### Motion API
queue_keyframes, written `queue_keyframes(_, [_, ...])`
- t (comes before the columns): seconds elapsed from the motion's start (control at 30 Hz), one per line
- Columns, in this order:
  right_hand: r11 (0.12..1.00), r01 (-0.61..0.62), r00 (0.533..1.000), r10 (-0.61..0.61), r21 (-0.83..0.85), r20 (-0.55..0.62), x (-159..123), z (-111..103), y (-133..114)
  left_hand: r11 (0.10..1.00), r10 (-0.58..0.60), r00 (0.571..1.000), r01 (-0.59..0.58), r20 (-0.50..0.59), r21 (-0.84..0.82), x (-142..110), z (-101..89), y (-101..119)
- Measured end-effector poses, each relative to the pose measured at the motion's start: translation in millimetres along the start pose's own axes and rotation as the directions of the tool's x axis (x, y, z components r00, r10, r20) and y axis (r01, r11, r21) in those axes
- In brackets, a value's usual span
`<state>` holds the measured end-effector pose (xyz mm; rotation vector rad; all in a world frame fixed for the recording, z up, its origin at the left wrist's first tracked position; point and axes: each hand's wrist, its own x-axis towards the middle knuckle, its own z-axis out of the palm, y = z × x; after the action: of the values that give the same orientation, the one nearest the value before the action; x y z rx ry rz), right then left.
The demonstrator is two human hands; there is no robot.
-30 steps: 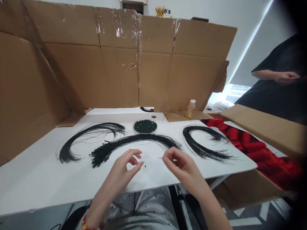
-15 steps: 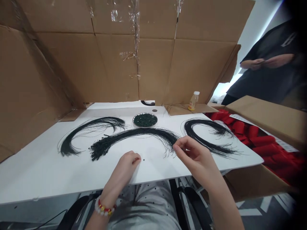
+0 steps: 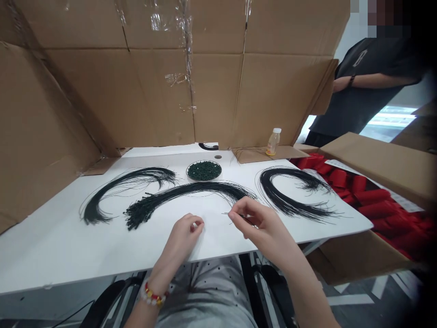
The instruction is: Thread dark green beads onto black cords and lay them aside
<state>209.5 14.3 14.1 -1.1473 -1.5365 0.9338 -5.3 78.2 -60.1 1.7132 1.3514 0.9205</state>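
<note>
Thin, straight black strand (image 3: 226,213), pinched in the right hand (image 3: 262,224), points toward nine o'clock, now nearer the left hand (image 3: 183,233), whose fingertips meet, contents hidden.

Through the head camera I observe a white table (image 3: 68,259), bounded at the back by a tall brown cardboard screen (image 3: 146,95), creased and joined with clear tape (image 3: 188,41); a second cardboard panel (image 3: 27,127) closes the left side. Beyond the screen's right edge I distinguish a strip of pale wall (image 3: 348,44) and, lower, a bright striped patch (image 3: 389,122), whose source I cannot tell. Light on the tabletop is soft and fairly even. Below, I note two black armrests (image 3: 278,291), a table leg (image 3: 312,247), and grey floor (image 3: 357,316) with white strips (image 3: 350,299).
</note>
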Motion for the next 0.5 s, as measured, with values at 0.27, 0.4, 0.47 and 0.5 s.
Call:
queue_keyframes(0.27, [0.963,-0.028,0.997,0.006,0.27,0.083,-1,25,2,0.744,-0.179,0.981,0.182,0.071,-0.643,-38,3.0,47])
queue_keyframes(0.4, [0.927,0.037,0.998,-0.053,0.373,0.031,-9,32,-6,0.38,-0.171,0.963,0.261,0.21,-0.887,-55,6.8,62])
queue_keyframes(0.47, [0.927,0.057,0.998,-0.068,0.371,0.018,-12,33,-9,0.328,-0.128,0.964,0.264,0.235,-0.907,-59,7.1,65])
queue_keyframes(0.5, [0.931,0.065,0.997,-0.074,0.359,0.01,-14,33,-11,0.313,-0.115,0.964,0.265,0.241,-0.912,-60,7.0,66])
